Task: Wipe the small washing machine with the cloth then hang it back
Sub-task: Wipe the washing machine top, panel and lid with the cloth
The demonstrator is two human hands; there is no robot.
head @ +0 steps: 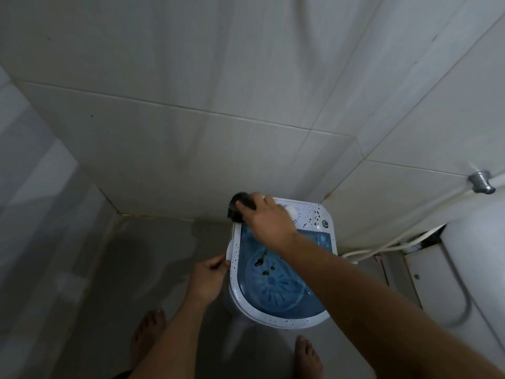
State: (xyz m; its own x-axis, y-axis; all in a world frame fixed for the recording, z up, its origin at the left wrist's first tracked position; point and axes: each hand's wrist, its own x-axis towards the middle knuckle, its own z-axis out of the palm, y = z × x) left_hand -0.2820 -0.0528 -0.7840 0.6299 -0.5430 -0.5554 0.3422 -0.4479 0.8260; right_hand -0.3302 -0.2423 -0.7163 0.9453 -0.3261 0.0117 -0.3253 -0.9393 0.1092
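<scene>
Wiping the washer's far corner

Low centre of the frame, my left hand (209, 277) pinches the small washing machine (281, 269) rim, likely steadying it; beyond, mid-frame, my right hand (266, 218) presses the dark cloth (240, 205), bunched in its grip, onto the back-left corner.

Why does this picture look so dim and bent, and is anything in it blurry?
In the head view the light is low and bluish-grey; the wide lens bows the wall tile lines; the dark cloth under the right hand is smeared, likely by motion; the washing machine lid and the left hand on its edge look fairly sharp; a metal wall fitting shows a small glint.
</scene>
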